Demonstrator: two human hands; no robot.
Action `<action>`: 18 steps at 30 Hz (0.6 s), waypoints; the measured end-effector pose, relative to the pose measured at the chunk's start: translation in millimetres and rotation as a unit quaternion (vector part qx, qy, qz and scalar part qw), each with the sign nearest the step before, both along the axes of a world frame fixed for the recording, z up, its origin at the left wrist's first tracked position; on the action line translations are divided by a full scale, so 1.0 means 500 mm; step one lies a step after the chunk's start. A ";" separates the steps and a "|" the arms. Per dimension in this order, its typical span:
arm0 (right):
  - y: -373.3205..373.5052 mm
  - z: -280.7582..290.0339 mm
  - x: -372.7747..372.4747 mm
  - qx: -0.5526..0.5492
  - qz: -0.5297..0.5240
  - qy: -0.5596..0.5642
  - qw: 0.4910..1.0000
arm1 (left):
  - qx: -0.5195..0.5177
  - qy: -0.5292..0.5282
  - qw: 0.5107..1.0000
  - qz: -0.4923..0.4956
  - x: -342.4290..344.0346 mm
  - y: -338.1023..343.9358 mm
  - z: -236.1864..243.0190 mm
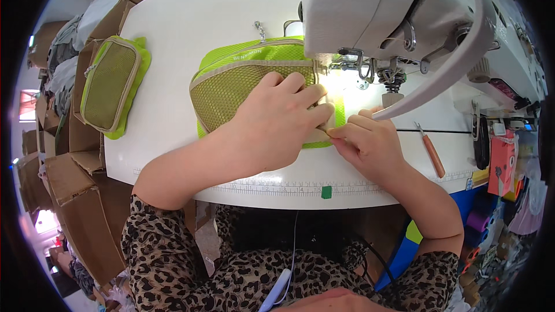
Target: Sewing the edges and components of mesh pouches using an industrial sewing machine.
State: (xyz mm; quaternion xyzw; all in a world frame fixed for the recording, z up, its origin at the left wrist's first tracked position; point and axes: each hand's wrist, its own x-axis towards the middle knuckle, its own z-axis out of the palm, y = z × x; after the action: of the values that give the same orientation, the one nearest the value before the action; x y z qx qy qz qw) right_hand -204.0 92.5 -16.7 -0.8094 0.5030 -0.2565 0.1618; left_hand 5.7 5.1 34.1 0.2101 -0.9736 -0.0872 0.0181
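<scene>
A lime-green pouch with an olive mesh front (222, 95) and beige edging lies flat on the white sewing table, its right edge by the lit needle area of the sewing machine (358, 8). My left hand (280, 117) rests over the pouch's right part, fingers curled and closed on its edge. At the near right corner, my right hand (368, 140) pinches the beige binding strip (319, 134) between thumb and fingers. Both hands nearly meet there, and my left fingers hide part of the edge. A zipper pull (259, 30) sticks out from the pouch's far side.
Another green mesh pouch (110, 86) lies at the table's left edge, beside cardboard boxes (75, 208). A seam ripper with a brown handle (432, 155) lies right of my right hand. A measuring tape (277, 189) runs along the near edge. A pink box (502, 164) stands far right.
</scene>
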 end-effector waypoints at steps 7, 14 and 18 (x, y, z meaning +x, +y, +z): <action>0.011 0.014 0.012 -0.066 -0.017 0.046 0.997 | -0.029 0.014 0.999 -0.006 0.000 0.006 -0.009; 0.016 0.036 0.009 -0.091 0.012 0.095 0.991 | 0.018 -0.020 0.999 0.032 -0.008 0.015 0.004; 0.001 0.039 -0.011 -0.113 0.040 0.127 0.985 | 0.005 -0.022 0.999 0.029 -0.011 0.017 -0.004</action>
State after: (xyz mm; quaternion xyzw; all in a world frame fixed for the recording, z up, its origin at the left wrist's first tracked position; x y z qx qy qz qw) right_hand -209.4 93.1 3.1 -0.8681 0.4543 -0.1997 0.0140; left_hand 0.0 13.7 32.0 0.2398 -0.9669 -0.0869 -0.0015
